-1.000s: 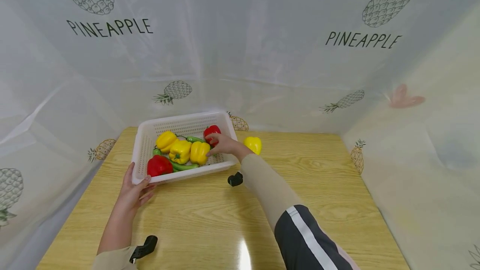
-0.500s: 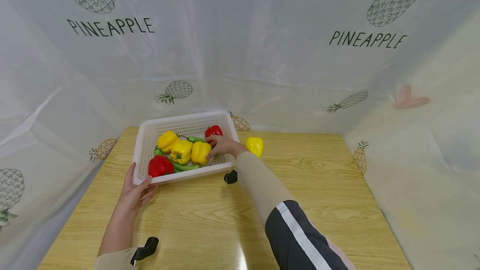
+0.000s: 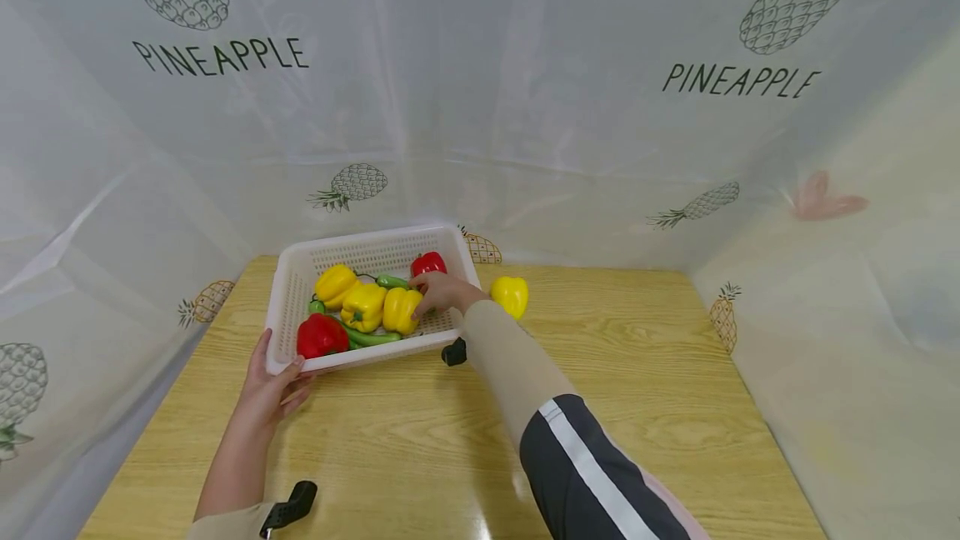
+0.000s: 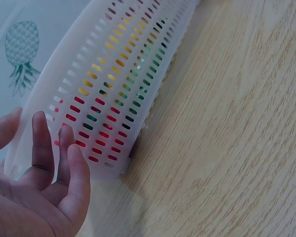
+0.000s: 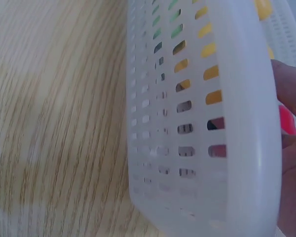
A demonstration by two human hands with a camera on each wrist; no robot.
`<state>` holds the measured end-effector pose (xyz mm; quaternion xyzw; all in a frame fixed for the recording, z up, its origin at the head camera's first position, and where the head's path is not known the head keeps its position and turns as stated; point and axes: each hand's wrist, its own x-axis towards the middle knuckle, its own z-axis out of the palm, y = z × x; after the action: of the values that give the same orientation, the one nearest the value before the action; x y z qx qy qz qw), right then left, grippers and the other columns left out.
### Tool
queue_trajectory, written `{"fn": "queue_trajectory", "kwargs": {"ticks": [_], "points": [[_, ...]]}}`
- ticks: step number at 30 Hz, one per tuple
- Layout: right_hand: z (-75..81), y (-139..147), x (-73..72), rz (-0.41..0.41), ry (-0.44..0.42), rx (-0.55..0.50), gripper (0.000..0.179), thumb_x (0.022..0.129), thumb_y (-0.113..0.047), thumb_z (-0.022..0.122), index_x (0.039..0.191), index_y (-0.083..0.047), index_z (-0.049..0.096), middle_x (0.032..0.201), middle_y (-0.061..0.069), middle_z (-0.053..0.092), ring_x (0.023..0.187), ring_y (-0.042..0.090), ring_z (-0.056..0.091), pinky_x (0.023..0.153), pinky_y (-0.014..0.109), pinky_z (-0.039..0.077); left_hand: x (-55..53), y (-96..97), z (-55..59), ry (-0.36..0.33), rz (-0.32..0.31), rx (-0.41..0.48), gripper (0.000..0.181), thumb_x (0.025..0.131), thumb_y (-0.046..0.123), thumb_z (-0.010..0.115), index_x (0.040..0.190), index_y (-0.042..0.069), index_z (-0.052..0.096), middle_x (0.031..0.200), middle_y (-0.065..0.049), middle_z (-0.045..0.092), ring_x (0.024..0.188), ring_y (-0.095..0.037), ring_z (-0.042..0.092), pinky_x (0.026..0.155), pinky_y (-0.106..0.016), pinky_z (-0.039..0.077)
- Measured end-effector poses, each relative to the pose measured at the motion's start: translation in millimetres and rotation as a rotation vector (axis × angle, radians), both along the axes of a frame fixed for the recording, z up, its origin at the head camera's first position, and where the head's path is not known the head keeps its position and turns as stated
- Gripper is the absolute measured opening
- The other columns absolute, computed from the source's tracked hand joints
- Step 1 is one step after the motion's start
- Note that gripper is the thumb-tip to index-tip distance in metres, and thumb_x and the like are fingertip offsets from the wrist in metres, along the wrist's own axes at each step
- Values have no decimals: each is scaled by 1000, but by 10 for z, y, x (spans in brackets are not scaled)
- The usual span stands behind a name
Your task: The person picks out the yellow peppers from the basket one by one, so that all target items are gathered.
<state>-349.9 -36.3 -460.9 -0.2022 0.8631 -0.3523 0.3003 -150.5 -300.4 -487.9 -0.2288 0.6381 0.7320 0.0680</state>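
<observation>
A white perforated plastic basket stands at the back left of the table. In it lie yellow bell peppers, a large red bell pepper, a second red pepper and green chili peppers. My left hand grips its front left corner; in the left wrist view the thumb is at the rim and the fingers lie along the outer wall. My right hand reaches over the right end into the basket, fingertips beside the right yellow pepper and below the red one. I cannot tell whether it holds anything.
Another yellow bell pepper lies on the wooden table just right of the basket, behind the right forearm. A pineapple-print sheet hangs behind the table and at both sides. Black camera mounts sit on both wrists.
My right forearm and sleeve have shifted left, while the right hand stays inside the basket at nearly the same spot. The left hand keeps its grip; the view has shifted slightly.
</observation>
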Motion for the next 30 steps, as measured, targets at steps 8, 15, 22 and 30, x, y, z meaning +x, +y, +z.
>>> {"fn": "queue_trajectory", "kwargs": {"ticks": [8,15,22,30], "points": [[-7,-52,-6,-2,5,19,62,82,-14,79,138,-9,54,122,9,53,104,22,50,93,41,50,12,4,2,12,1,-6,88,100,22,57,151,51,-7,153,-15,15,89,-12,65,86,-33,53],[0,-78,10,12,1,19,50,82,-13,80,128,-8,62,120,7,54,103,21,51,93,39,51,1,-3,-8,15,1,-4,87,99,22,57,151,52,-7,151,-14,19,90,-13,65,86,-33,54],[10,-75,28,51,-14,23,44,81,-12,80,120,-9,60,121,9,53,105,21,51,96,38,49,-12,-3,-18,15,-1,-4,87,100,21,57,151,52,-6,152,-14,18,90,-13,65,86,-33,54],[-22,-88,20,74,-38,1,41,80,-9,81,113,-9,57,119,9,54,104,21,52,98,39,47,-16,-19,-28,30,-4,-6,87,100,20,57,151,51,-6,146,-12,24,88,-12,66,84,-32,54]]}}
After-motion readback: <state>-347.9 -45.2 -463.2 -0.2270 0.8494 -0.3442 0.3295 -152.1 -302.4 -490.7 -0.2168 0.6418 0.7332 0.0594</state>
